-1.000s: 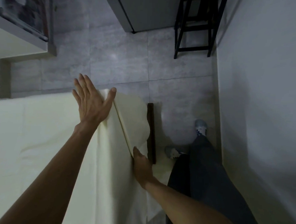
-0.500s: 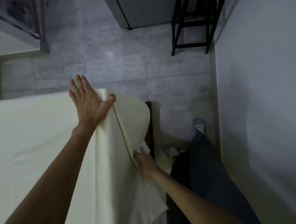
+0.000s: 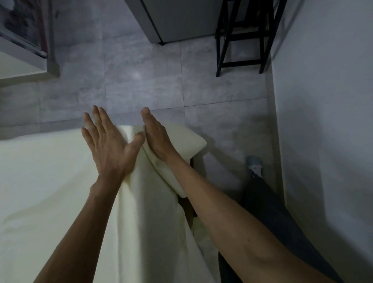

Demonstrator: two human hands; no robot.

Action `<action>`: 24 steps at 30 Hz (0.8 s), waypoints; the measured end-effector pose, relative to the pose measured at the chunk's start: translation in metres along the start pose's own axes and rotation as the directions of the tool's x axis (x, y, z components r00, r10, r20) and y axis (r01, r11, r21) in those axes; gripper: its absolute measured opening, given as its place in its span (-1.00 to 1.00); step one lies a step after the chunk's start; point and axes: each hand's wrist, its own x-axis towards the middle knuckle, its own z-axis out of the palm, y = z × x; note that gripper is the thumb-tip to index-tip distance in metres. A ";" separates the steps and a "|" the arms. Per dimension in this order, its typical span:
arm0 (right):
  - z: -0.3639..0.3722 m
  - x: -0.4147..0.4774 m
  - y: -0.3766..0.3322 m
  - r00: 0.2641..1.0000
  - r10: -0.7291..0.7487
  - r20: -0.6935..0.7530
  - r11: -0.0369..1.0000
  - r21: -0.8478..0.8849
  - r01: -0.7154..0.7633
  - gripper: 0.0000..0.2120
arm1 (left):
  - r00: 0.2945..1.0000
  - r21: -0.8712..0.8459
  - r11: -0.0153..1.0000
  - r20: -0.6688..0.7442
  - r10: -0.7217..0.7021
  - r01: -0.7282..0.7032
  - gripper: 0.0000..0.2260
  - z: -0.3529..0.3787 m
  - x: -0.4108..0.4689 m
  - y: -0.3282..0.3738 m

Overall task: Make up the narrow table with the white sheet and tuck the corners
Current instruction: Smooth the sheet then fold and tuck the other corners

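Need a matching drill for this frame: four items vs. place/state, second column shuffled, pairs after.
Items:
1. left hand
2. right hand
3. black stool
4. shoe

Place/state:
A. on the grey floor beside the wall
B. flat, fingers spread, on top of the white sheet
C. far corner, against the right wall
D. pressing the folded flap at the sheet's end corner

Pairs: 1-B, 2-D, 3-C, 4-A
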 end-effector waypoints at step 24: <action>0.000 0.007 0.061 0.992 0.035 -0.118 0.998 -0.050 -0.041 -0.32 | 1.000 -0.006 1.000 -0.029 -0.010 0.010 -0.07 0.003 0.000 -0.001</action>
